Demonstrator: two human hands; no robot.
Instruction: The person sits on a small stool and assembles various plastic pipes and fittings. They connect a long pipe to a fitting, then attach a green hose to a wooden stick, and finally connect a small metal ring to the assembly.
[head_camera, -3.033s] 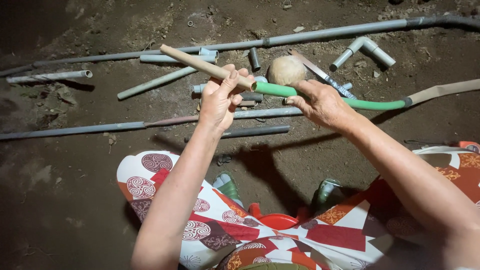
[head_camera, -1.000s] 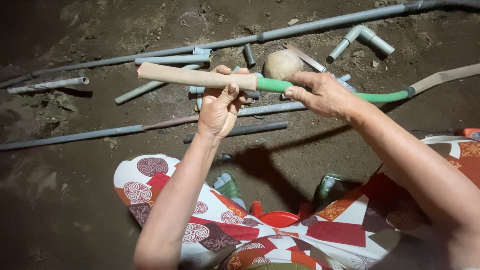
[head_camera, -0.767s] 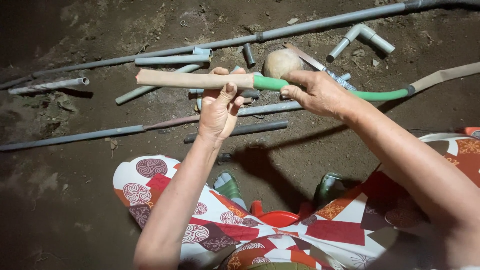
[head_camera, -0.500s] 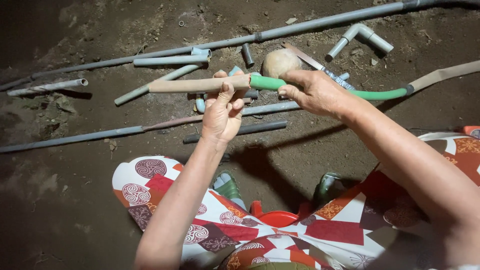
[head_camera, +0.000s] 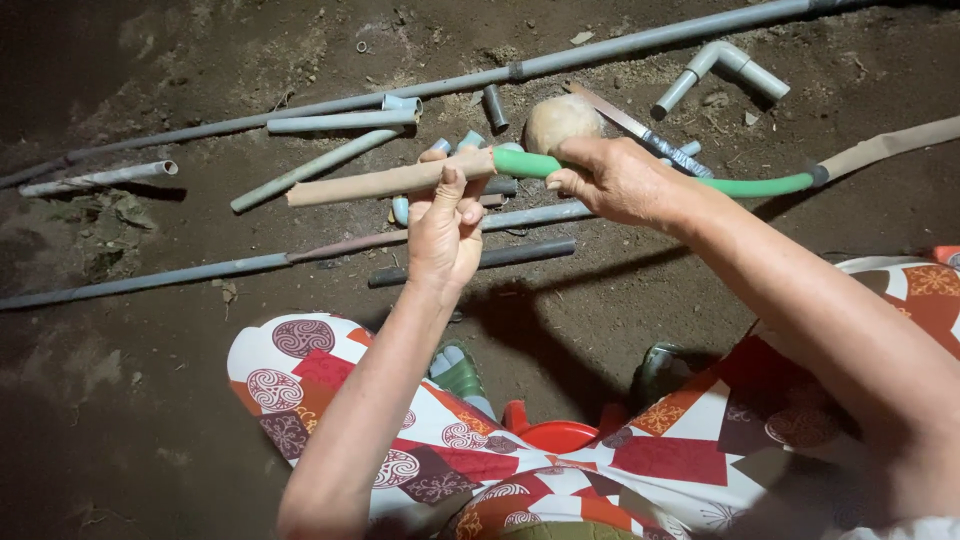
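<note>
Head view is showing the left hand (head_camera: 445, 225) pinching a tan pipe (head_camera: 385, 180) level while the right hand (head_camera: 615, 180) is gripping a green hose (head_camera: 760, 186), ends meeting, aligned above the dirt floor (head_camera: 150, 400) strewn with grey pipes (head_camera: 340, 122).

Left hand (head_camera: 443, 228) and right hand (head_camera: 612, 180) join two hoses (head_camera: 520, 163).

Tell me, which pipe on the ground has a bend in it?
The short grey elbow pipe at top right; it turns a corner, while the other pipes on the ground lie straight.
</note>
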